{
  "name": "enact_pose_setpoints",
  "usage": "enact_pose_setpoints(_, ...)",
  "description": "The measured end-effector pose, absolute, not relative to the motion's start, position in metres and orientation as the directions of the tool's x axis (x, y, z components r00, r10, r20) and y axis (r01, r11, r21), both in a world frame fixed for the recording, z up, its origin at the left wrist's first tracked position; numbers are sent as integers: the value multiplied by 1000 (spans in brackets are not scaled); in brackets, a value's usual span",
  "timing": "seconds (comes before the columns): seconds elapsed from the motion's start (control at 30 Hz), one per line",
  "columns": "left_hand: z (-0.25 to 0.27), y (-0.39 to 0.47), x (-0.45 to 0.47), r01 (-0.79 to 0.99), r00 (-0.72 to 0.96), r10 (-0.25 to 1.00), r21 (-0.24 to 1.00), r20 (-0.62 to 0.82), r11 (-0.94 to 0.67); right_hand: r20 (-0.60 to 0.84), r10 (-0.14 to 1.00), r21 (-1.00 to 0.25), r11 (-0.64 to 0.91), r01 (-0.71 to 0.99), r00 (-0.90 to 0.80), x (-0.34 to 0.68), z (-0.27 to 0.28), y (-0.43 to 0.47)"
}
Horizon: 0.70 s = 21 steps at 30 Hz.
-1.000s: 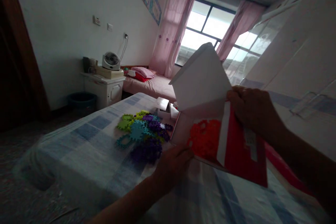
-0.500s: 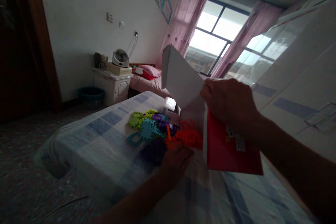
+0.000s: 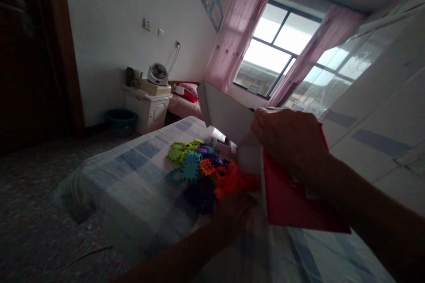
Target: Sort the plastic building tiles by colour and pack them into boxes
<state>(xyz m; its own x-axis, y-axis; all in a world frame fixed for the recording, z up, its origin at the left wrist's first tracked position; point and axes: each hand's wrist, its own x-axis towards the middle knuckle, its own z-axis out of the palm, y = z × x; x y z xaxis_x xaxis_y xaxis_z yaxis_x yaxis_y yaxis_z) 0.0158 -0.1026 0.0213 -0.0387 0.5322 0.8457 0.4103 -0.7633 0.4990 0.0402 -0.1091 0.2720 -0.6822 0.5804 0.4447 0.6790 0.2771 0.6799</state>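
My right hand is closed on the upper edge of a cardboard box, red outside and white inside. The box lies tipped on its side, its mouth facing left and its white flap standing out. By the mouth is a heap of plastic gear pieces: orange, teal, lime green and dark purple. Low beside the orange pieces, my left hand rests close to the box mouth. Its fingers are dark and smeared, and partly hidden.
Under everything is a table with a checked blue and white cloth. A small white box stands behind the heap. Farther back are a white cabinet with a fan, a teal basin and a bed.
The box flap has come down lower, and the box has tilted with my right hand still on it. Orange pieces have shifted and spread near my left hand. The view has turned slightly left.
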Motion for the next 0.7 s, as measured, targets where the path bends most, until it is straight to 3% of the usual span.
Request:
enact_pose_setpoints(0.13, 19, -102, 18, 391, -75, 556, 537, 828, -748, 499, 523, 690, 243, 682, -691, 41, 272, -118)
enact_pose_setpoints(0.23, 17, -102, 22, 409, -8, 570, 523, 821, -748, 455, 502, 714, 288, 638, -736, 44, 269, -121)
enact_pose_setpoints(0.37, 22, -104, 26, 418, 28, 509, 452, 861, -788, 455, 554, 724, 225, 652, -697, 51, 270, -126)
enact_pose_setpoints(0.53, 28, -107, 28, 397, -6, 481, 444, 877, -803, 510, 488, 729, 191, 657, -708, 55, 269, -138)
enact_pose_setpoints(0.63, 23, -105, 33, 380, 102, 511, 441, 853, -813, 429, 552, 742, 236, 628, -715, 65, 264, -137)
enact_pose_setpoints(0.7, 22, -104, 33, 350, 133, 537, 468, 833, -812, 468, 604, 714, 172, 679, -645, 80, 263, -134)
